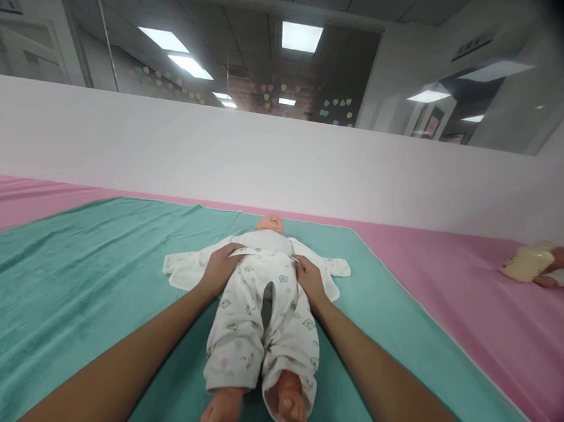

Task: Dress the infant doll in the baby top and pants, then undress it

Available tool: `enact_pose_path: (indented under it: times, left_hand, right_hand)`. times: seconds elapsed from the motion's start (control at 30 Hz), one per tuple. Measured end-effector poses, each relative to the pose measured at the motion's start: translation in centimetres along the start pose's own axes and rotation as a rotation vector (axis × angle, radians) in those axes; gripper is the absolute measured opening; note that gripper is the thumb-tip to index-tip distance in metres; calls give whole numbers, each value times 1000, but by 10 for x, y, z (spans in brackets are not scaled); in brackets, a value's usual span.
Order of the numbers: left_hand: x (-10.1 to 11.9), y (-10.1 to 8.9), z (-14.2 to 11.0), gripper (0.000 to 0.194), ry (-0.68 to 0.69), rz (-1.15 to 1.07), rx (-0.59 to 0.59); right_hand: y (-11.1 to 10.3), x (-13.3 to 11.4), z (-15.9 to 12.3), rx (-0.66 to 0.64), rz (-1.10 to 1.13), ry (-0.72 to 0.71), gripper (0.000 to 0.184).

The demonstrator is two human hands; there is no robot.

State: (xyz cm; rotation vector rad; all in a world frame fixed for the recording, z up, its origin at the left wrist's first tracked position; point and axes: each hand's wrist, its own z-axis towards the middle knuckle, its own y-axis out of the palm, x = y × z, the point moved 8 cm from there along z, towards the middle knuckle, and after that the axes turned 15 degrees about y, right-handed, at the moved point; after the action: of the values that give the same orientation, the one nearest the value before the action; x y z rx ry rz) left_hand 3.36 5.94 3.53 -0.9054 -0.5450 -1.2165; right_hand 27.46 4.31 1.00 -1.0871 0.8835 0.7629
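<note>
A baby doll (272, 223) lies on its back with its feet towards me and its head at the far end. It wears white printed trousers (282, 281), and both feet stick out of the legs. My left hand (221, 268) is closed at the left side of the waistband, and my right hand (309, 277) grips the right side. The fingertips of both are partly hidden by the cloth. Under the doll's upper body a white long-sleeved top (185, 270) is spread open, sleeves out to both sides.
The doll rests on a green cloth (91, 276) over a pink sheet (417, 264). At the right edge lies a pale yellow bottle-like thing (527, 261), with a hand or doll limb against it. A white wall (265, 165) with windows above stands behind.
</note>
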Motion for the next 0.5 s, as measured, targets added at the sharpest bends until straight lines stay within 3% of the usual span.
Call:
enact_pose_path:
  times: [0.1,0.27,0.4,0.5]
  left_hand:
    - [-7,2,0,23,-48,-142,-65]
    - [-26,6,-9,29,-244,-522,-183]
    - [-34,7,-13,22,-309,-553,-259]
    - [-27,11,-19,24,-341,-522,-380]
  right_hand:
    - [-2,9,4,-16,70,70,27]
    - [-1,26,5,-80,131,186,27]
    - [-1,29,4,-139,188,181,28]
    - [3,29,2,-279,241,194,26]
